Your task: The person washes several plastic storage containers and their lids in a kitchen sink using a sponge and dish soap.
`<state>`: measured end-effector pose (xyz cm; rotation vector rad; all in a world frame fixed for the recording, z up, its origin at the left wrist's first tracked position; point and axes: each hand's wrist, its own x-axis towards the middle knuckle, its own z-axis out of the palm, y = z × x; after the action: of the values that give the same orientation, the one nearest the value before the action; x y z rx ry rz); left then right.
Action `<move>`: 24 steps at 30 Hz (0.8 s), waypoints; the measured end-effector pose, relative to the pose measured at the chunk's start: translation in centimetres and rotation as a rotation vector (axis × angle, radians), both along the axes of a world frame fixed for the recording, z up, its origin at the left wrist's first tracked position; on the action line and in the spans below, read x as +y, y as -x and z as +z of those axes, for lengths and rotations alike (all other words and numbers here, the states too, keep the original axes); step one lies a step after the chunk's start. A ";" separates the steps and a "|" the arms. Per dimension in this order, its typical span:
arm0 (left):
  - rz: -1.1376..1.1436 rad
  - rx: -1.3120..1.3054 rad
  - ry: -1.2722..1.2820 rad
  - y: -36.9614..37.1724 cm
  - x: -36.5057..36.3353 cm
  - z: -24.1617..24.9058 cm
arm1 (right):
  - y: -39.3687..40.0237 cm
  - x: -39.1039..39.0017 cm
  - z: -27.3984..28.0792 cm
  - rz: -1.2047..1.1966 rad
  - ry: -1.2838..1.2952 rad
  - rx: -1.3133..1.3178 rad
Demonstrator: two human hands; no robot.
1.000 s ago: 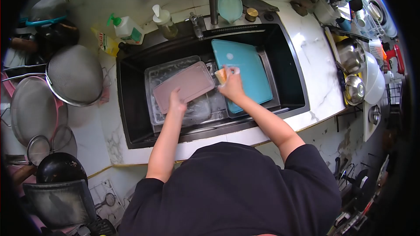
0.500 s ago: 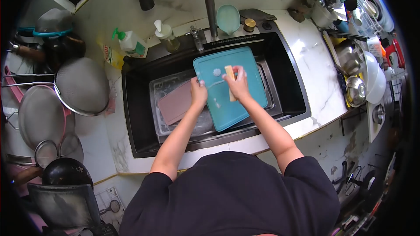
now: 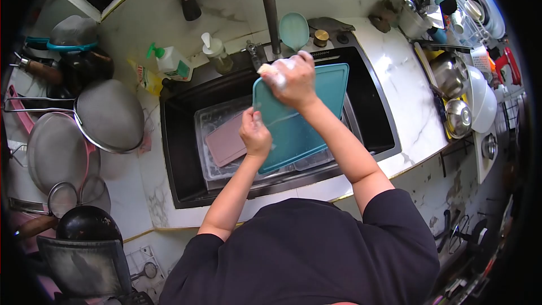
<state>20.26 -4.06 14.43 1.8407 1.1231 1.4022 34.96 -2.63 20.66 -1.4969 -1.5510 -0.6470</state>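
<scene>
A teal cutting board [image 3: 313, 116] is held tilted over the black sink [image 3: 178, 175]. My left hand [image 3: 256, 134] is closed on its left edge, thumb uppermost. Near the board's upper left corner, my right hand [image 3: 294, 83] is wrapped round a pale yellow sponge [image 3: 265, 70], with white foam on the fingers. A thin foamy streak crosses the board's face. Below, a pink board [image 3: 224, 141] lies in a clear plastic tray [image 3: 208, 169] in the sink, partly hidden by the teal board and my left hand.
A dark faucet [image 3: 266, 5] rises behind the sink, beside a green spoon rest [image 3: 294, 31]. A soap pump bottle [image 3: 217, 56] and a green-topped bottle [image 3: 172, 63] stand at the back left. Strainers [image 3: 110, 112] hang left; metal bowls [image 3: 458, 118] sit right.
My right hand and sponge have moved up and left to the board's upper corner. The board has turned clockwise, and my left hand has shifted lower along its edge.
</scene>
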 end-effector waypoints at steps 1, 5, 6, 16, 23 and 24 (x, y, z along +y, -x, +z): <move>0.020 -0.011 0.023 0.6 0.1 0.6 | -1.0 -0.1 0.1 -0.057 0.005 -0.007; 0.075 -0.086 -0.044 3.3 0.4 2.2 | -8.7 -0.3 -2.8 -0.299 0.139 0.061; 0.060 -0.060 -0.044 3.9 0.2 2.5 | -9.3 -0.9 -2.7 -0.281 0.143 0.135; 0.035 0.058 -0.062 2.3 0.6 4.1 | -1.3 -1.1 2.4 -0.221 0.077 0.195; -0.014 0.018 -0.116 2.3 -0.5 3.9 | 2.2 -2.2 4.6 -0.014 -0.041 0.131; -0.001 0.032 -0.130 2.8 -0.5 4.4 | 1.5 -2.6 4.6 -0.017 -0.090 0.036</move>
<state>17.47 -4.54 18.84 1.9599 1.0695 1.4809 33.50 -5.27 25.25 -1.4482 -1.4645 -0.6869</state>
